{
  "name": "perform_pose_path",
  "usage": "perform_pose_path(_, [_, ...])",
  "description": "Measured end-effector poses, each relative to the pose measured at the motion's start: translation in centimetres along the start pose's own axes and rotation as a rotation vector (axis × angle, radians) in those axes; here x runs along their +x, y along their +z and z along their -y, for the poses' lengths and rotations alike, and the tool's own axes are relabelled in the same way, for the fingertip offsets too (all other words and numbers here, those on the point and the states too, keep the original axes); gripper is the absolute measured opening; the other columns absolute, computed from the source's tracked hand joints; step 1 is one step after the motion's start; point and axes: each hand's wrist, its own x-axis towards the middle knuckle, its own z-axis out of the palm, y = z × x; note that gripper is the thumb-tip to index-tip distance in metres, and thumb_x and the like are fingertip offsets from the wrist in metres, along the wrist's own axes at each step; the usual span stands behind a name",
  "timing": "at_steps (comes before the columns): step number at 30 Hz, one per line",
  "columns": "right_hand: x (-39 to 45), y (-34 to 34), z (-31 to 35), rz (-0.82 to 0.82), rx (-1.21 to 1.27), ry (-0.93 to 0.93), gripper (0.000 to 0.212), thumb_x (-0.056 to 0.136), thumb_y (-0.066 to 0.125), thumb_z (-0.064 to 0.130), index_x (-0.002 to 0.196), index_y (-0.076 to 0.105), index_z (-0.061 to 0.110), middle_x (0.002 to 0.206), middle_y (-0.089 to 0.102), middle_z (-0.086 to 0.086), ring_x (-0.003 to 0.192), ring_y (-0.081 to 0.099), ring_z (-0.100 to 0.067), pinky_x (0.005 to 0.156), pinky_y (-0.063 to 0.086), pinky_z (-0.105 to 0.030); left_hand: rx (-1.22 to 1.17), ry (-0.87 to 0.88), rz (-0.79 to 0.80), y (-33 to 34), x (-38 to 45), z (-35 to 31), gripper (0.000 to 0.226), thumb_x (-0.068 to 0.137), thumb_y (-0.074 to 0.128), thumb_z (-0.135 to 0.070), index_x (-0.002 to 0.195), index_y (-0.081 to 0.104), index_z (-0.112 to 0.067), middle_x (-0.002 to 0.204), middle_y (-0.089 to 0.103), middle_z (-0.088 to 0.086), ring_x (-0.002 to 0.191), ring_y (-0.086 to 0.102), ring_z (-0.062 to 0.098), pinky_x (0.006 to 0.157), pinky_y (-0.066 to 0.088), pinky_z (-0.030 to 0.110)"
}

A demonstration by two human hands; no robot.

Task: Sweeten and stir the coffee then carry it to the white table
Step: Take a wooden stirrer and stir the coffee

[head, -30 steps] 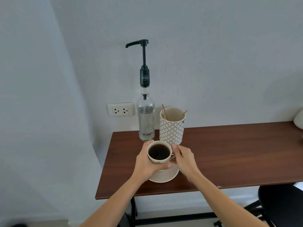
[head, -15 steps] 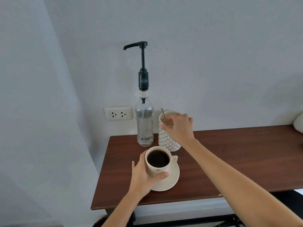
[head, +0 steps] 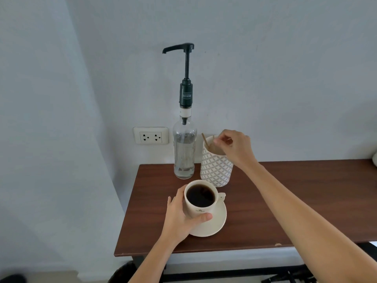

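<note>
A cream cup of black coffee [head: 201, 199] stands on a cream saucer [head: 219, 222] near the left end of the brown table [head: 285, 205]. My left hand [head: 181, 216] wraps around the cup's left side. Behind it stands a clear syrup bottle [head: 184, 152] with a tall black pump. Right of the bottle is a patterned holder [head: 216, 168] with wooden stir sticks [head: 205, 140]. My right hand [head: 234, 146] hovers over the holder's mouth, fingertips pinched on a thin wooden stick.
A white wall socket [head: 151, 135] sits left of the bottle. The brown table's left edge lies close to the cup. A white rounded object [head: 374, 158] shows at the far right edge. Dark chair parts [head: 289, 277] lie below the table.
My right hand left the cup and rose to the holder, where it now pinches a stir stick. The cup came down onto the saucer with my left hand still around it.
</note>
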Motion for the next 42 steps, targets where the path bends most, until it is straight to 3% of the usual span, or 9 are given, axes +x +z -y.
perform_pose_path(4, [0.3,0.3,-0.1,0.212,-0.02,0.076,0.025,0.09,0.071,0.017,0.114,0.068,0.009,0.104,0.076,-0.005,0.092,0.067,-0.013,0.081,0.047,-0.021,0.006,-0.001,0.001,0.0,-0.1,-0.1,0.083,0.056,0.083,-0.066,0.126,0.041,-0.055,0.129,0.049,-0.042,0.126,0.038,-0.017,0.118,0.023,0.059])
perform_pose_path(11, [1.3,-0.8,0.3,0.461,-0.059,0.037,0.043,0.089,0.046,-0.015,0.108,0.077,0.008,0.109,0.076,-0.014,0.1,0.071,-0.022,0.089,0.055,-0.026,0.026,-0.016,0.001,0.1,0.1,-0.1,0.085,0.055,0.082,-0.07,0.126,0.037,-0.06,0.129,0.048,-0.042,0.127,0.04,-0.015,0.119,0.023,0.058])
perform_pose_path(14, [1.5,-1.8,0.3,0.57,0.021,0.04,0.038,0.082,0.061,-0.014,0.109,0.077,0.009,0.107,0.077,-0.011,0.1,0.072,-0.02,0.092,0.057,-0.03,0.023,-0.025,0.0,0.0,0.0,-0.3,0.084,0.055,0.082,-0.069,0.126,0.039,-0.057,0.127,0.05,-0.042,0.125,0.041,-0.017,0.12,0.021,0.057])
perform_pose_path(19, [1.1,-1.2,0.0,0.187,0.046,0.042,0.009,0.081,0.079,0.005,0.089,0.08,0.008,0.083,0.079,-0.007,0.064,0.068,-0.001,0.07,0.05,-0.004,0.024,-0.041,-0.004,-0.1,-0.1,-0.5,0.088,0.055,0.085,-0.063,0.13,0.041,-0.049,0.128,0.053,-0.034,0.125,0.045,-0.009,0.12,0.022,0.056])
perform_pose_path(23, [1.1,-2.0,0.6,-0.099,0.166,0.048,0.005,0.084,0.077,0.011,0.08,0.076,0.009,0.063,0.071,0.006,0.05,0.061,0.005,0.063,0.049,-0.012,0.019,-0.036,-0.007,-0.2,-0.2,-0.7,0.088,0.056,0.086,-0.061,0.131,0.043,-0.046,0.129,0.055,-0.031,0.128,0.045,-0.005,0.12,0.023,0.056])
perform_pose_path(27, [-0.1,-5.3,3.8,-0.358,0.251,-0.092,0.01,0.095,0.063,0.013,0.085,0.066,0.01,0.071,0.072,0.0,0.06,0.064,-0.005,0.06,0.051,-0.023,0.02,-0.04,0.007,-0.2,-0.1,-0.9,0.083,0.056,0.088,-0.057,0.125,0.043,-0.052,0.123,0.053,-0.038,0.118,0.035,-0.028,0.118,0.026,0.057])
perform_pose_path(29, [-2.3,-6.4,5.1,-0.354,0.332,-0.139,0.012,0.101,0.055,0.014,0.089,0.057,0.011,0.074,0.075,-0.007,0.057,0.069,-0.013,0.054,0.055,-0.025,0.03,-0.051,0.004,-0.3,-0.1,-1.0,0.081,0.056,0.089,-0.055,0.122,0.042,-0.056,0.118,0.051,-0.044,0.113,0.032,-0.034,0.116,0.03,0.057])
perform_pose_path(35, [-9.6,-1.7,3.8,0.102,0.256,0.02,0.011,0.098,0.059,0.009,0.088,0.054,0.009,0.07,0.073,-0.008,0.057,0.072,-0.016,0.063,0.062,-0.044,-0.009,-0.032,0.01,-0.4,-0.4,-1.0,0.082,0.056,0.089,-0.054,0.124,0.044,-0.053,0.126,0.048,-0.044,0.115,0.035,-0.03,0.115,0.029,0.059])
perform_pose_path(42, [-9.7,1.6,4.1,0.055,0.296,-0.001,0.016,0.098,0.061,0.01,0.083,0.053,0.007,0.069,0.071,-0.01,0.065,0.072,-0.022,0.065,0.06,-0.026,0.037,-0.047,0.014,-0.4,-0.2,-0.9,0.081,0.053,0.086,-0.059,0.118,0.037,-0.065,0.119,0.05,-0.047,0.112,0.032,-0.034,0.115,0.029,0.059])
